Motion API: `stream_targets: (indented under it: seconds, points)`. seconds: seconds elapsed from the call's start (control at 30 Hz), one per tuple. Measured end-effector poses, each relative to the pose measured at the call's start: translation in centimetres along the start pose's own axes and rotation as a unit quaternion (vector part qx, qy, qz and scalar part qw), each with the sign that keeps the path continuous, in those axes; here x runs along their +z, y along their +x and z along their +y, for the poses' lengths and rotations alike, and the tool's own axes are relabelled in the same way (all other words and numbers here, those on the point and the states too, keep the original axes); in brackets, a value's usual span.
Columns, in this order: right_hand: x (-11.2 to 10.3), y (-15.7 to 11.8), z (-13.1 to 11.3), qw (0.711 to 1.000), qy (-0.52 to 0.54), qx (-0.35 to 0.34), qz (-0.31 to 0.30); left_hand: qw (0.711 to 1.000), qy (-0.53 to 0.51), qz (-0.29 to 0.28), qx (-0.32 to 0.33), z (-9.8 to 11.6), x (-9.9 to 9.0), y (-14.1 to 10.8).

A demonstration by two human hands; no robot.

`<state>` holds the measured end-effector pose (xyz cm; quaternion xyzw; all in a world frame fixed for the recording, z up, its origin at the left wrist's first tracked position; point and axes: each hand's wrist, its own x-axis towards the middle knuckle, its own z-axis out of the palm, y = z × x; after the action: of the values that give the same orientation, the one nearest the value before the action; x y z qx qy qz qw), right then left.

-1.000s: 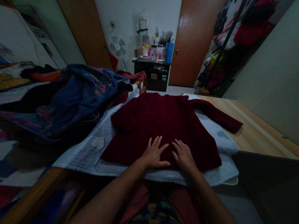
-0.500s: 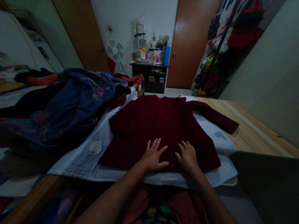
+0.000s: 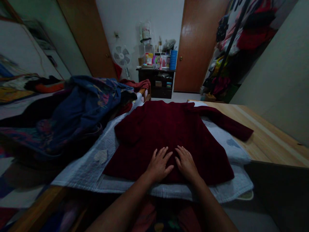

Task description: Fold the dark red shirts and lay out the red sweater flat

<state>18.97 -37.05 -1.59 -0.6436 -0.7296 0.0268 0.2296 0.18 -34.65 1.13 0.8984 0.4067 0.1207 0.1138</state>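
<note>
A dark red long-sleeved garment (image 3: 166, 129) lies spread out in front of me on a pale quilted cloth (image 3: 98, 170). Its left sleeve is folded in along the side, while the right one stretches out over a wooden board. Near the hem, my left hand (image 3: 159, 164) rests flat on the fabric with its fingers spread. My right hand (image 3: 187, 162) lies beside it, fingers stretched out on the same fabric. A small gap separates the two hands, and neither grips anything.
A heap of clothes with a blue patterned garment (image 3: 82, 106) is on the left. The light wooden board (image 3: 270, 135) extends right. Further back stand a white fan (image 3: 121, 56), a dark cabinet (image 3: 155, 84) and a wooden door (image 3: 190, 48). Clothes (image 3: 253, 38) hang at the right.
My right hand has slid left across the fabric, closer to my left hand. The left hand stays nearly in place. The camera view has shifted slightly.
</note>
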Motion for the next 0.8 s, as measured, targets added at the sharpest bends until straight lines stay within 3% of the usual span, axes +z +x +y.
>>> stream_targets:
  seconds: [0.13,0.37,0.47,0.63,0.8]
  points:
    - [-0.1,0.0,-0.1,1.000,0.003,0.004,0.000,0.999,0.016,0.022,-0.022,-1.1,0.0,0.0]
    - [-0.3,0.1,-0.2,1.000,0.009,0.017,-0.012,0.985,0.111,0.059,-0.119,-5.5,-0.6,-0.9]
    - [-0.3,0.1,-0.3,1.000,0.011,0.021,-0.012,0.976,0.140,0.071,-0.153,-6.5,-1.3,-1.2]
    - [-0.3,0.1,-0.3,1.000,0.012,0.016,-0.005,0.966,0.140,0.074,-0.204,-5.1,-2.5,0.2]
    - [-0.2,0.1,-0.3,1.000,0.007,0.011,-0.005,0.991,0.061,0.086,-0.082,-2.2,-2.3,4.1]
